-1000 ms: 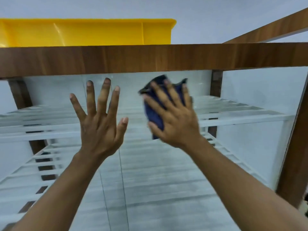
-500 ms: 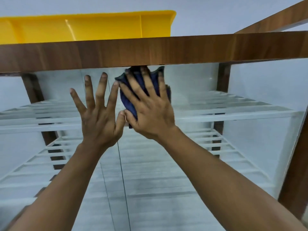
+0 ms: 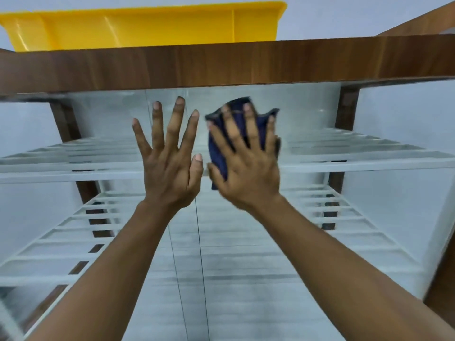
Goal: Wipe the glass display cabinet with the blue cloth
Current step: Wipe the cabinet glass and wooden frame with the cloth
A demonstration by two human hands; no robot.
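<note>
A glass display cabinet (image 3: 246, 267) with a dark wooden frame fills the view, and I look up at its front pane. My right hand (image 3: 248, 168) presses a dark blue cloth (image 3: 218, 148) flat against the upper glass, fingers spread over it. My left hand (image 3: 170, 166) lies flat on the glass just left of the cloth, fingers apart, holding nothing. Both hands sit just below the wooden top rail (image 3: 221, 62).
White slatted shelves (image 3: 369, 161) show through the glass at several levels. A yellow plastic bin (image 3: 138, 28) stands on top of the cabinet. Wooden uprights (image 3: 344, 107) stand at the back corners, and a wooden post rises at the right edge.
My right hand with the cloth slid left and up to the top rail, then back right and slightly down. My left hand stayed flat on the glass.
</note>
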